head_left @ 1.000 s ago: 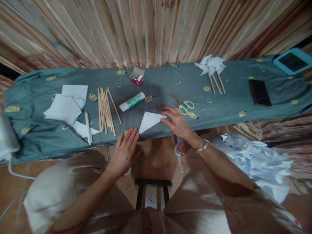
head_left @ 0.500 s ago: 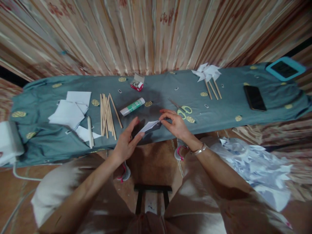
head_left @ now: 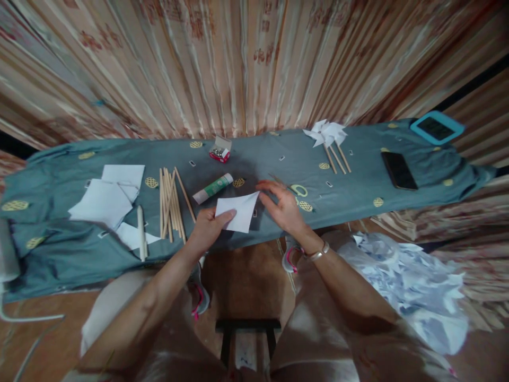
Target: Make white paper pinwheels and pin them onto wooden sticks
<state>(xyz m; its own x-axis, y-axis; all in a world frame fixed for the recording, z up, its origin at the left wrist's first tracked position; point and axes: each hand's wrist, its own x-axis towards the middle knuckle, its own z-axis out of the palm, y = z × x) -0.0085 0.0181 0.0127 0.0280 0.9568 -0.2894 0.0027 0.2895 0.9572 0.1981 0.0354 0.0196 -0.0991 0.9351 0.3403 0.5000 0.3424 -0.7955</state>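
A white square sheet of paper [head_left: 240, 212] is held above the cloth-covered table, its face turned up. My left hand [head_left: 209, 228] is closed on its left side, with the thumb lying on top. At the sheet's upper right corner, the thumb and fingertips of my right hand [head_left: 284, 209] meet the paper in what looks like a light pinch. Scissors with light green handles [head_left: 299, 190] lie just beyond that hand, partly covered by it. A green and white glue stick [head_left: 213, 188] rests behind the sheet. Several wooden sticks [head_left: 170, 207] lie beside my left hand.
White paper sheets [head_left: 105, 201] and a white pen-like tool [head_left: 141, 233] lie at the left. A small red box [head_left: 220, 150] stands open at the back. Paper pinwheels [head_left: 326, 132], a phone [head_left: 398, 171] and a blue-framed device [head_left: 437, 127] are on the right. A bag of paper scraps [head_left: 409, 281] sits below.
The paper has turned from nearly edge-on to face up. My left hand has gone from spread fingers to a grip on its left side. The view has shifted slightly.
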